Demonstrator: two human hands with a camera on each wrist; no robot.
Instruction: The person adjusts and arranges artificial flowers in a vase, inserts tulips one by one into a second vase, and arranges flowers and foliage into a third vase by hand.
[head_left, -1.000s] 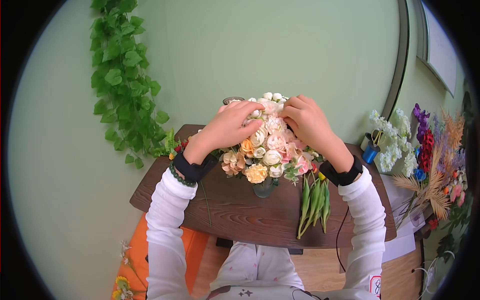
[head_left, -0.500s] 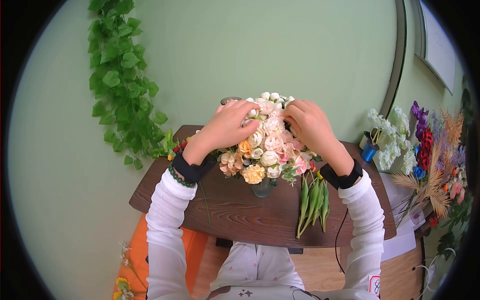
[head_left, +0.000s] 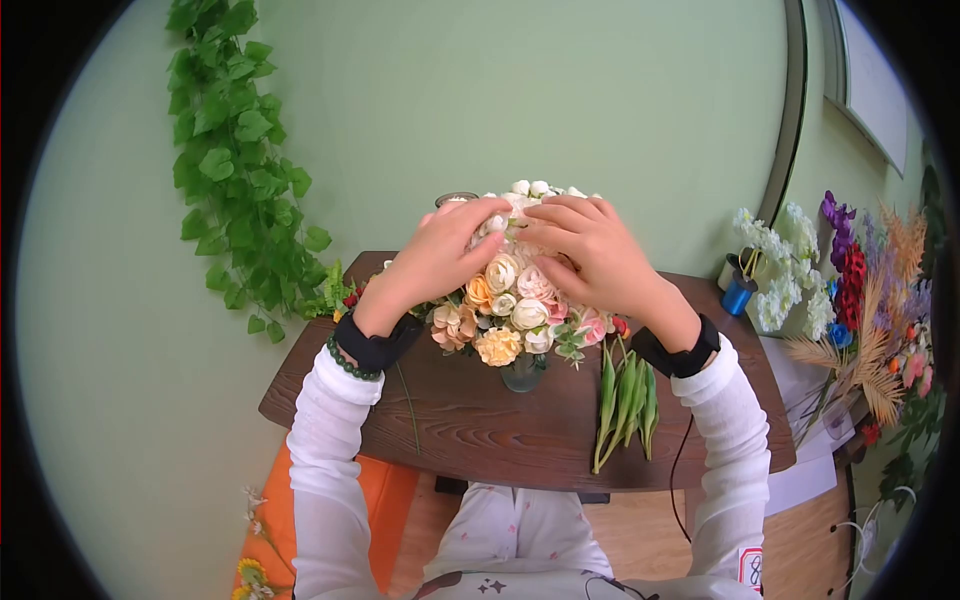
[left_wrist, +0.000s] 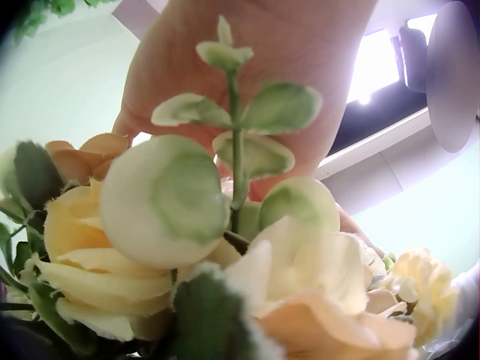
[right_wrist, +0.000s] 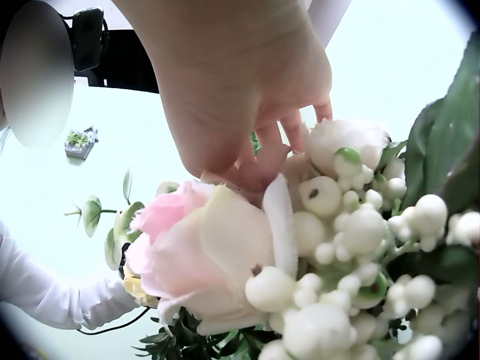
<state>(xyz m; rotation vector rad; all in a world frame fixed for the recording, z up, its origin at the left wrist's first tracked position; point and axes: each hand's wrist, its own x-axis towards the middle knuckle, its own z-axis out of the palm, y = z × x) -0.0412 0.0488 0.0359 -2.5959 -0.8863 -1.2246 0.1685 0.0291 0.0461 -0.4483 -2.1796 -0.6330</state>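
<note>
Before a pale green wall [head_left: 500,100], a translucent vase [head_left: 522,378] on a dark brown wooden table [head_left: 480,440] props a white, pink and peach flower bouquet [head_left: 535,284], seemingly centred for two-handed reach; left hand [head_left: 440,248] and right hand [head_left: 598,256] arch over it, fingers loosely extended, nearly meeting; the right, bunched earlier, now spreads inward.

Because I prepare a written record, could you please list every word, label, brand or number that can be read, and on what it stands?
Red-bordered label on the right sleeve: dark marks, too small to read surely.
No other words, brands or numbers are readable in any view.
</note>
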